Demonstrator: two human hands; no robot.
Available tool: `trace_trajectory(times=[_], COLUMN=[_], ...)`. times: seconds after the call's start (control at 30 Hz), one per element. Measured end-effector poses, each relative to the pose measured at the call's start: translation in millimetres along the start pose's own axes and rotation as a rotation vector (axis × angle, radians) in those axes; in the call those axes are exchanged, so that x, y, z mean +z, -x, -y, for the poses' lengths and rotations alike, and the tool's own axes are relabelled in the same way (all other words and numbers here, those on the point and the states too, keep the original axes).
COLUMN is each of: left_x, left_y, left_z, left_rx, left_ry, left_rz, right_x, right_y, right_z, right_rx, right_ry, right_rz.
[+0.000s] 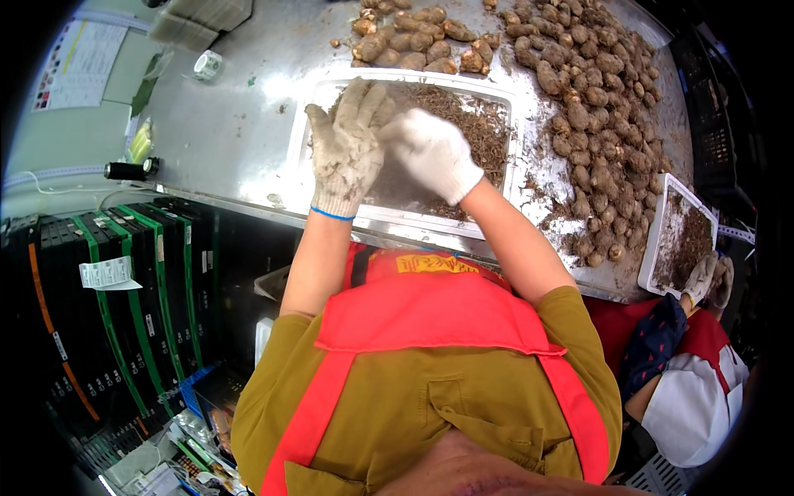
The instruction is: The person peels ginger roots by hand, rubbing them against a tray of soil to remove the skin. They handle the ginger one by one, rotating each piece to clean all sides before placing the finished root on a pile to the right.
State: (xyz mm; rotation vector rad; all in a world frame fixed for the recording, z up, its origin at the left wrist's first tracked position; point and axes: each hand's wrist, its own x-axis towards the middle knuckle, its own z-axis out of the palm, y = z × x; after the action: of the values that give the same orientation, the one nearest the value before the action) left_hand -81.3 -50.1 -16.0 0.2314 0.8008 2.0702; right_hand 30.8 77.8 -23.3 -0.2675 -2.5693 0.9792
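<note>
My left hand [349, 146], in a soiled knit glove with a blue cuff edge, is raised over a white plastic tray [516, 124]. Its palm faces up, dirt clings to it, and the thumb stands apart from the fingers. Close beside its fingers is my right hand [434, 152] in a cleaner white glove. Those fingers are curled and blurred, so whether they pinch anything is hidden. Brown fibrous skin scraps and soil [487, 133] cover much of the tray floor beneath both hands. Just beyond the tray's far rim lie small taro corms [409, 40].
A large heap of taro corms [598, 118] spreads over the metal table [205, 136] on the right. Farther right, a co-worker's gloved hands [707, 279] are at a second white tray [651, 248]. Stacked black crates [136, 297] stand lower left; a label roll [207, 64] lies upper left.
</note>
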Motion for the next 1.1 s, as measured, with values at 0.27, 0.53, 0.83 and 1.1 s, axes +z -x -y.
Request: trace_trajectory(times=[0.27, 0.53, 0.83, 1.1], left_x=[-2, -15, -25, -36], left_y=[17, 31, 44, 48], left_z=[-17, -18, -16, -26], left_rx=[0.139, 0.151, 0.199, 0.223], left_ry=[0.053, 0.075, -0.41, -0.827], left_rz=[-0.031, -0.013, -0.095, -0.16], right_x=[-56, -68, -74, -41], right_y=[8, 22, 57, 144], right_z=[-30, -66, -67, -78], right_rx=[0.425, 0.485, 0.61, 0.7], right_ry=[-0.543, -0.381, -0.145, -0.458], right_rz=[0.059, -0.109, -0.12, -0.273])
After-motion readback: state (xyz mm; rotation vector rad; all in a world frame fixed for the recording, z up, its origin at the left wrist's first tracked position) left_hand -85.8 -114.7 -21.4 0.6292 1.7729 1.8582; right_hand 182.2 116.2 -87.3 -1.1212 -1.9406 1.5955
